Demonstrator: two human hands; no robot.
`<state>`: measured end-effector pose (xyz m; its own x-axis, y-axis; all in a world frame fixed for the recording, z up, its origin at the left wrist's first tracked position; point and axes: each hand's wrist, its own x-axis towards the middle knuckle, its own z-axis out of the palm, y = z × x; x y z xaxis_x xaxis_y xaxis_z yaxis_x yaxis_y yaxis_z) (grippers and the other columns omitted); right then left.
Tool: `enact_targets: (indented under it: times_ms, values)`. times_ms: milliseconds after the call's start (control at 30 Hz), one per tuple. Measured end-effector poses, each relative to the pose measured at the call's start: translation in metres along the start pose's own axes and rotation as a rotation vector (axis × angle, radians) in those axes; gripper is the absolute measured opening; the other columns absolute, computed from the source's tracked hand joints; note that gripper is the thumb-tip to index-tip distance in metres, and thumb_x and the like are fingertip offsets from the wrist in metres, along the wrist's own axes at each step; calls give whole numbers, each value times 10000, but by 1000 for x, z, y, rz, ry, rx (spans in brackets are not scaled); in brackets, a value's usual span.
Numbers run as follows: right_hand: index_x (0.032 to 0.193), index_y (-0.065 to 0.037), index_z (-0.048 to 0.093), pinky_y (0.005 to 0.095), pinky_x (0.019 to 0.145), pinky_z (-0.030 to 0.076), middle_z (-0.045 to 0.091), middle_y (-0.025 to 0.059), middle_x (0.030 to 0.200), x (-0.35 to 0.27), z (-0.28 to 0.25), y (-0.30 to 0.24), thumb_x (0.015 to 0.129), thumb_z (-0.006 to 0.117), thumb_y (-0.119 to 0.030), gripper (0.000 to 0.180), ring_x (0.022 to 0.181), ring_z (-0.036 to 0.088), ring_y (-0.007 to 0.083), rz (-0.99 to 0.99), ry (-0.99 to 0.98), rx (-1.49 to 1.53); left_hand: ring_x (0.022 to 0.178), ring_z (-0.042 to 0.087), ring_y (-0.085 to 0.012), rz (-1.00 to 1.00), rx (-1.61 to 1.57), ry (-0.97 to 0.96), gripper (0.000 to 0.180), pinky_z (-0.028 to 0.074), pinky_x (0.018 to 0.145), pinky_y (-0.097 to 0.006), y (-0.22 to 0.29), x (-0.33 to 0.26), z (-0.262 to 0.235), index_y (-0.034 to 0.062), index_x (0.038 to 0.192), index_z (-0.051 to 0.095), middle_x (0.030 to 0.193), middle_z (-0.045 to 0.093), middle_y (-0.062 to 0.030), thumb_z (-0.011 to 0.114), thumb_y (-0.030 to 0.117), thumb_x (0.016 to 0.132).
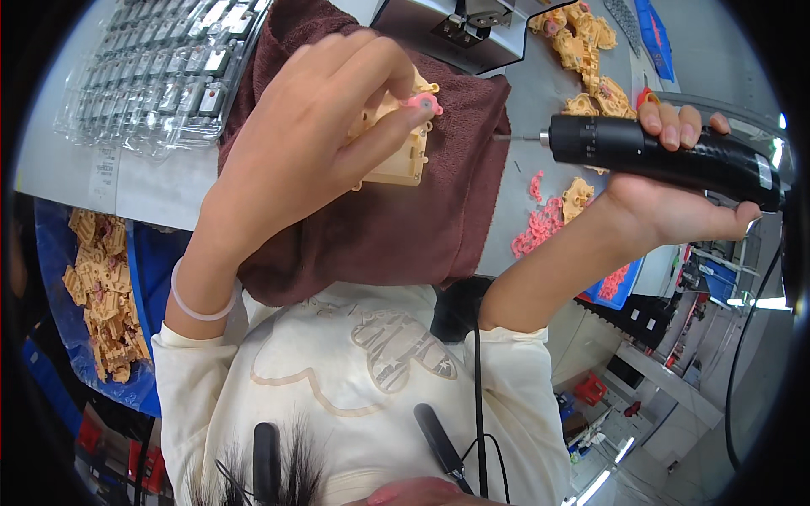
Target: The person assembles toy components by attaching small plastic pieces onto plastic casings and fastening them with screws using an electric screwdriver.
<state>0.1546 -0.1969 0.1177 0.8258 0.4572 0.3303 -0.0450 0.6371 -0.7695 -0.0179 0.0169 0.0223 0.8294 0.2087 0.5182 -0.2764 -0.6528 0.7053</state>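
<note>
My left hand (316, 135) is closed on a yellow plastic housing (396, 171) that rests on a brown towel (371, 228). Its thumb and forefinger meet around a small pink plastic part (427, 104) at the housing's upper right. Part of the housing is hidden under the palm. Off to the right, my right hand (666, 169) grips a black electric screwdriver (641, 143) lying level, its bit pointing left toward the housing. The bit's end is over the towel's right edge, apart from the housing.
A clear blister tray (156, 72) of small grey parts lies at the left. Yellow housings (591, 63) are heaped at the far right, loose pink parts (540, 228) nearer. A blue bin (143, 287) with yellow parts (105, 295) stands lower left. A metal device (472, 29) sits behind the towel.
</note>
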Motion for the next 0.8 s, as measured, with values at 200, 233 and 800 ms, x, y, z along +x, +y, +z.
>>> enact_targets:
  times_ms: [200, 233, 800]
  values:
    - [1027, -21, 535, 357, 635, 386, 452, 112, 773, 7, 16, 27, 862, 399, -766, 774, 657, 447, 205, -81, 134, -121, 990, 594, -291, -38, 104, -11, 249, 471, 854, -370, -9, 1, 5, 25, 1114, 611, 1098, 606, -107, 704, 76, 888]
    - [1039, -19, 542, 360, 645, 396, 461, 109, 783, 9, 17, 32, 853, 465, -767, 774, 671, 462, 204, -81, 108, -115, 1037, 596, -300, -42, 85, -22, 275, 469, 888, -371, -11, 0, 6, 32, 1147, 619, 1154, 605, -113, 701, 80, 889]
    - [1269, -89, 503, 406, 671, 528, 600, 135, 831, 24, 9, 72, 937, 645, -152, 366, 718, 604, 232, -198, -147, -450, 1146, 581, -306, -111, -43, -59, 241, 430, 1000, -429, -10, 3, 25, 56, 1028, 656, 1155, 632, -85, 715, 85, 797]
